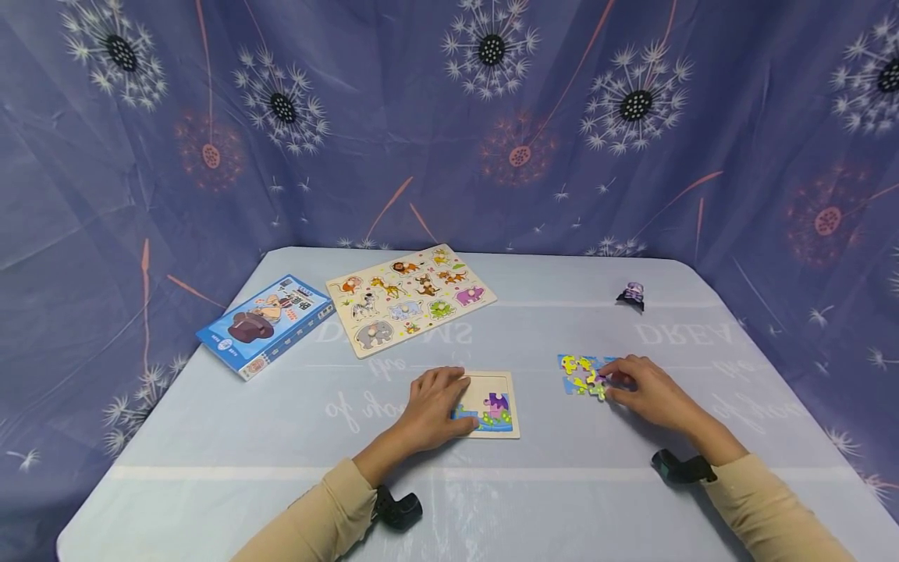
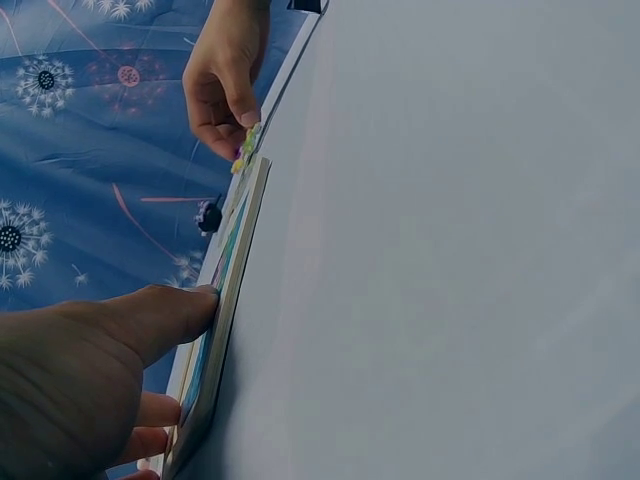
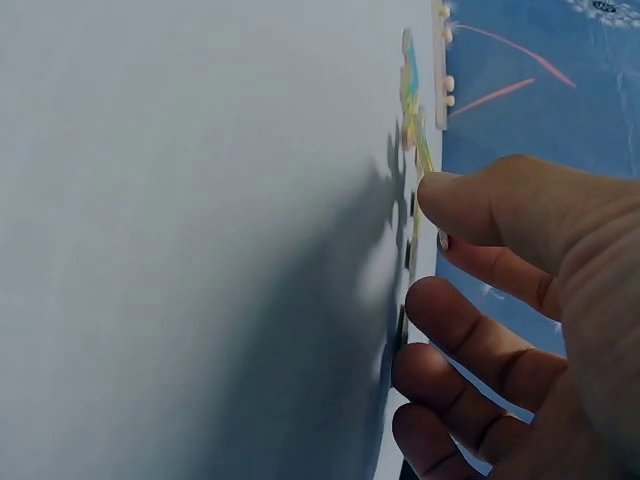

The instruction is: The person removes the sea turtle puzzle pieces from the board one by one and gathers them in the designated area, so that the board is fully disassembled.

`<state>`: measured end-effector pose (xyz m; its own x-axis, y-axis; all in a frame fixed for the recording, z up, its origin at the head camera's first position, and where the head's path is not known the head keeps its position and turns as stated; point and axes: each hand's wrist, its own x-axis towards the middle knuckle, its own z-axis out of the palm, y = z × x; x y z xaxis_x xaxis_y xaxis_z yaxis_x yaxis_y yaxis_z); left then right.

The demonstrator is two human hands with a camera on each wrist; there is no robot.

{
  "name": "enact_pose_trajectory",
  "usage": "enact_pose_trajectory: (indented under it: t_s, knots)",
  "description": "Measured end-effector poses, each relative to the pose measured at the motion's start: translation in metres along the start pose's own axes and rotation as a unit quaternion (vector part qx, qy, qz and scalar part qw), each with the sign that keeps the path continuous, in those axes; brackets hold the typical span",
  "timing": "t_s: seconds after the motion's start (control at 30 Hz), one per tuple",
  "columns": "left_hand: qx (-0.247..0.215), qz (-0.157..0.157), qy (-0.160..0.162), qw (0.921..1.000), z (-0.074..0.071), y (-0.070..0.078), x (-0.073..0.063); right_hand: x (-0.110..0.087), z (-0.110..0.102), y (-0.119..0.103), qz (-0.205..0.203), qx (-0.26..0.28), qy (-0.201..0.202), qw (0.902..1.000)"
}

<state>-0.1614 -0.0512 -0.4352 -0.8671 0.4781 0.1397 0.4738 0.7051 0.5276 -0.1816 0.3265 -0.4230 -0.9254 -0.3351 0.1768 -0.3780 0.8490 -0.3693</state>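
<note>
So, left side first: blue box (image 1: 265, 324) lies askew on the worktop (image 1: 534, 484), animal board (image 1: 375, 275) just right of it and a bit farther back. Centre, near: puzzle tray (image 1: 485, 382), flat. Left grip (image 1: 433, 410) spread over its left part, thumb resting at the near side. Fitted pieces (image 1: 499, 403) show near right; far part is bare wood. Risk: an uneven thumb press or a tray slide could nudge those pieces out of line. Whatever lies under the palm is hidden.

Right of the tray, a patch of puzzle pieces (image 1: 572, 364) on the worktop. Right grip (image 1: 649, 390) pinches one piece (image 3: 425, 145), tilted, at the patch's right side; whether free of its neighbours, cannot tell. Likely trouble: interlocking tabs dragging others along, or the thin edge slipping from the fingertips. Beyond, far right: small dark object (image 1: 632, 295), well apart.
</note>
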Motion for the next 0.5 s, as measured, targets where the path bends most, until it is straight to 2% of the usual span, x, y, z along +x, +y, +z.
enact_pose_trajectory:
  t_s: [0.17,0.5]
  knots:
    - [0.0,0.001,0.0,1.0,-0.0001,0.0,0.0,0.0,-0.0005,0.0045,0.021,0.004,-0.022,0.9995]
    - [0.006,0.002,-0.002,1.0,0.0013,-0.0014,0.0011,0.0008,0.0007,0.0062,0.033,0.007,-0.033,0.9989]
